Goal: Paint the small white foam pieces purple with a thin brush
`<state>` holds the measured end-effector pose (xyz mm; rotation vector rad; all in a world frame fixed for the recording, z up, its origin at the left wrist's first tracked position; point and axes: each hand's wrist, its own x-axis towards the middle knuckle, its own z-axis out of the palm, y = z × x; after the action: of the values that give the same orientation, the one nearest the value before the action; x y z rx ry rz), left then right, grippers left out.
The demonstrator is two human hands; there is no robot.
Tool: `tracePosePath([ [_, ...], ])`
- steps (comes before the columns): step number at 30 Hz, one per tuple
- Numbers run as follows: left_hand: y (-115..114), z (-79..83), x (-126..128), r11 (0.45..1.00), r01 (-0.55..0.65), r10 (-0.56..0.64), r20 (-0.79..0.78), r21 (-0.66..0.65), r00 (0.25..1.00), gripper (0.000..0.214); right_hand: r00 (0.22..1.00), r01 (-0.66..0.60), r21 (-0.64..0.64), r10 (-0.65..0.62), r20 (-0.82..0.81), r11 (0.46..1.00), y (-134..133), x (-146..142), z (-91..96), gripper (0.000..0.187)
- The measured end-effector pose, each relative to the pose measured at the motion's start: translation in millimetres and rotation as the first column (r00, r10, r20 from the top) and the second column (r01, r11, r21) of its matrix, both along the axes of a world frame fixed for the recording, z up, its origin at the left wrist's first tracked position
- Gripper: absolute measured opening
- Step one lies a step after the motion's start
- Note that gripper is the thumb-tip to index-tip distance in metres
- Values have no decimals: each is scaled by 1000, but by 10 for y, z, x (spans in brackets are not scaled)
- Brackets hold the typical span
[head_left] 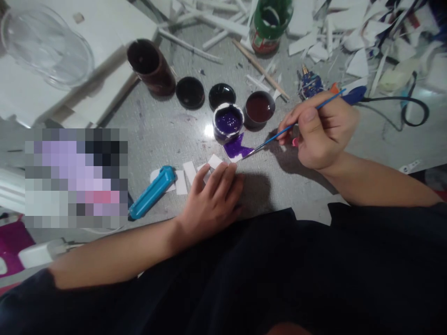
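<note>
A thin blue paintbrush (300, 122) is pinched in my right hand (323, 132), its bristles touching a small piece painted purple (238, 148). That piece lies flat on the table and keeps a white edge on the side nearest me. My left hand (216, 193) rests palm down with its fingers stretched out, fingertips at the white edge of the piece. Under and beside those fingers are several small white strips (190, 173). Just beyond the painted piece stands an open jar of purple paint (228, 122). A dark cup of reddish-brown liquid (259, 109) is right beside it.
Left of my left hand lies a blue utility knife (152, 193). Two black lids (190, 92), a brown container (152, 67) and a green jar (270, 25) stand farther back. White scraps (349, 42) cover the far right, near a blue tool with a cord (356, 94).
</note>
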<state>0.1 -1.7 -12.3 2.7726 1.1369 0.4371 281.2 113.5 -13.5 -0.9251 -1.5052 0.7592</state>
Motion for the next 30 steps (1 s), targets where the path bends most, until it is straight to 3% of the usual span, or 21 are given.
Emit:
tracePosePath([
  [13, -2, 24, -1, 999, -6, 6, 9, -47, 1000, 57, 996, 35, -7, -35, -85, 999, 25, -65, -43, 33],
  [30, 22, 51, 5, 1000, 5, -5, 5, -20, 1000, 53, 997, 52, -17, -53, -58, 998, 52, -60, -61, 42],
])
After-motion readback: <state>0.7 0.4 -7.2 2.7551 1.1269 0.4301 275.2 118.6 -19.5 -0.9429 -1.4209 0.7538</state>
